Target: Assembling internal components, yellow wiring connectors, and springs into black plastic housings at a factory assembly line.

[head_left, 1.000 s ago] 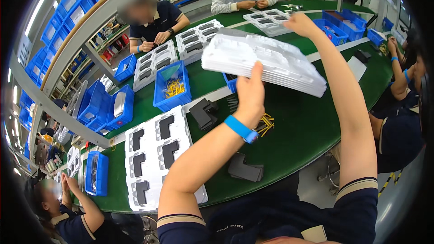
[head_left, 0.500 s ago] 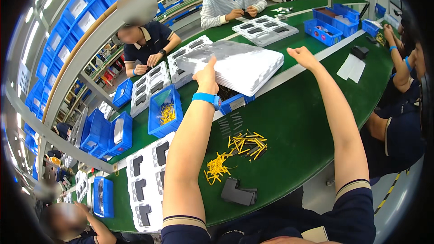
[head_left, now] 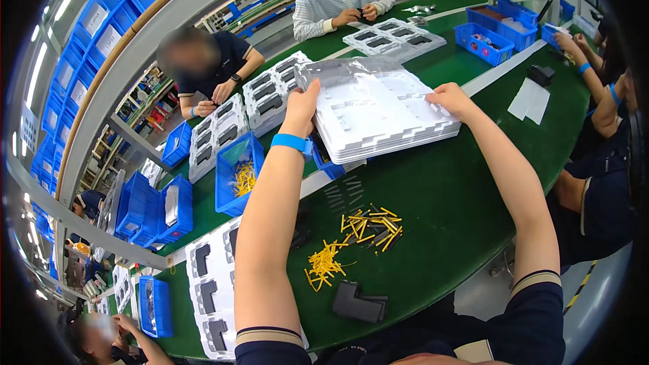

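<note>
Tilted over the green table is a stack of white moulded plastic trays (head_left: 389,125), with crinkled clear plastic (head_left: 351,67) at its far end. My left hand (head_left: 302,105) grips the stack's left side, thumb up. At the right edge, my right hand (head_left: 451,100) has its fingers closed on the trays. Below the stack, a blue bin (head_left: 329,167) is mostly hidden. Nearer to me lie a pile of yellow strips (head_left: 324,265), a pile of mixed yellow and black strips (head_left: 375,226), and black L-shaped pieces (head_left: 358,303).
A white tray of black L-shaped parts (head_left: 211,297) lies by my left forearm. Beyond it stands a blue bin with yellow strips (head_left: 240,176). Co-workers sit across, left and right. More blue bins (head_left: 483,44) and white papers (head_left: 529,101) are on the right.
My right hand has moved in from beside the stack and now grips its right edge. The stack has turned and shifted right, now held between both hands.
</note>
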{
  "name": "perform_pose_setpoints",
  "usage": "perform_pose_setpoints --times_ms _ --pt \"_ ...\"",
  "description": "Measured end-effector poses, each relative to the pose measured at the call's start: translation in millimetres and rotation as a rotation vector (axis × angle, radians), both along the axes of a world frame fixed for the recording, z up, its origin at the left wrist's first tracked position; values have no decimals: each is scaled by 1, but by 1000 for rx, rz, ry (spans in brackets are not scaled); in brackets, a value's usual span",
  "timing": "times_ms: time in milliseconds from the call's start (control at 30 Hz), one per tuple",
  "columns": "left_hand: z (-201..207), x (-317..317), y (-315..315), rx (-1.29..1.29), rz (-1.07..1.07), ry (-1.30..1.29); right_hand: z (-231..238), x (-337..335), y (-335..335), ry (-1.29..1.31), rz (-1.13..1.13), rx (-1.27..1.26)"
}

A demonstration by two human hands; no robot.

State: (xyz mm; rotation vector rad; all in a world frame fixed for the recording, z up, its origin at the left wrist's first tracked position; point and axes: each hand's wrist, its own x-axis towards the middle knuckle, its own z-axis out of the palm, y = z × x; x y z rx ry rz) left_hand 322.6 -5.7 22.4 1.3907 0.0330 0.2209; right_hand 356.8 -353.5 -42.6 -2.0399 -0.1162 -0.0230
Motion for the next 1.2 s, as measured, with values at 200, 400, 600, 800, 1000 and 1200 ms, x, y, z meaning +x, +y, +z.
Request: perform_pose_setpoints --times_ms 200,400,600,800,1000,1200 --pt "15 -4 8 316 -19 170 30 -1 20 -145 -96 -196" --pt "9 3 23 355 105 279 46 10 36 -262 -50 -448" --pt "35 -19 6 353 45 198 70 10 19 -315 -119 -195" --pt "69 -71 78 373 217 -86 115 -60 70 -527 169 52" --pt "76 -250 195 458 326 -97 67 -143 101 -618 480 18" --pt "33 -465 298 582 586 95 60 -173 130 -408 553 241"
